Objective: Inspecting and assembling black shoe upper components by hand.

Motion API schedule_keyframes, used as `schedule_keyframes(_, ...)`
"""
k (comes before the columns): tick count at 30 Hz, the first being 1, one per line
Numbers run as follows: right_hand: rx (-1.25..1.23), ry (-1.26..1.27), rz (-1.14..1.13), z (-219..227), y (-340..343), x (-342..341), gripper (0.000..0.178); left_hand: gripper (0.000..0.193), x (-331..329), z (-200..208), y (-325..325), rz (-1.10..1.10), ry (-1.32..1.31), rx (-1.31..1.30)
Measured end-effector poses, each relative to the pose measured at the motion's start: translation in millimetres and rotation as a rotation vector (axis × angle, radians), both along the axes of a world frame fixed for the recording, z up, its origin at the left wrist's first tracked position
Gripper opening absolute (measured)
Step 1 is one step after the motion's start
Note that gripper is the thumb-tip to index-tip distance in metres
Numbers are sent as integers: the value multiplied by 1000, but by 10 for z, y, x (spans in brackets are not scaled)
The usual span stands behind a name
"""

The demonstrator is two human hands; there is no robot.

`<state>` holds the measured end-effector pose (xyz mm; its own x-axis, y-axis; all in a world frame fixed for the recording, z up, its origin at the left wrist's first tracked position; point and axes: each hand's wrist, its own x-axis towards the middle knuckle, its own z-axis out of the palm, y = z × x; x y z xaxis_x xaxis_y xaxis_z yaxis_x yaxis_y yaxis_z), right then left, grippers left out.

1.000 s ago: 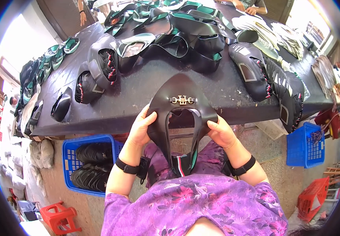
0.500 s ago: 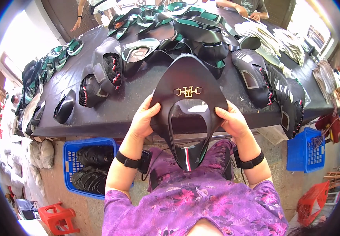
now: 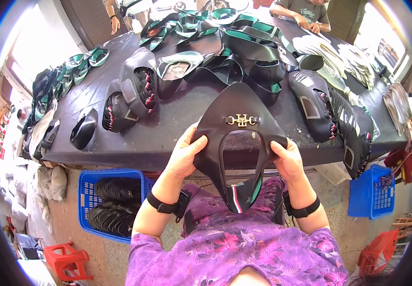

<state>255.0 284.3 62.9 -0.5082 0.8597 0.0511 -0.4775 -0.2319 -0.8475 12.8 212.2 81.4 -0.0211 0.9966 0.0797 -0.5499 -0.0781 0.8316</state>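
Between my hands, a black shoe upper hangs over the near edge of the table, its broad toe end pointing away from me. A gold metal buckle sits across its front, above the foot opening. At its lower end a red, white and blue striped tab shows beside a bit of green lining. My left hand is closed on the left edge, thumb on top. My right hand grips the right edge the same way, its fingers partly hidden underneath.
On the dark table lie bundled black uppers, more bundles at right, a loose black piece and green-lined pieces. A blue basket holds uppers; another blue basket and a red stool stand below. Two people work opposite.
Both hands have shifted slightly right and toward me with the shoe upper between them. The whole scene sits a little lower and farther right in the view. The grip looks unchanged.
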Motion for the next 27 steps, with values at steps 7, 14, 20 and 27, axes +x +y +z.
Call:
schedule_keyframes(7, 73, -22, -99, 139, -88, -13, 21, 50, 35, -1, -15, -28, -51, 98)
schedule_keyframes(14, 183, -1, -170, 197, -153, 29, 24, 50, 89, 24, -62, -65, -55, 141)
schedule_keyframes(20, 204, 68, -244, 172, -192, 62, 27, 56, 214, 85, -100, 24, -33, 151)
schedule_keyframes(27, 204, 146, -347, 238, -292, 54, 38, 53, 240, 103, -146, -58, -109, 64)
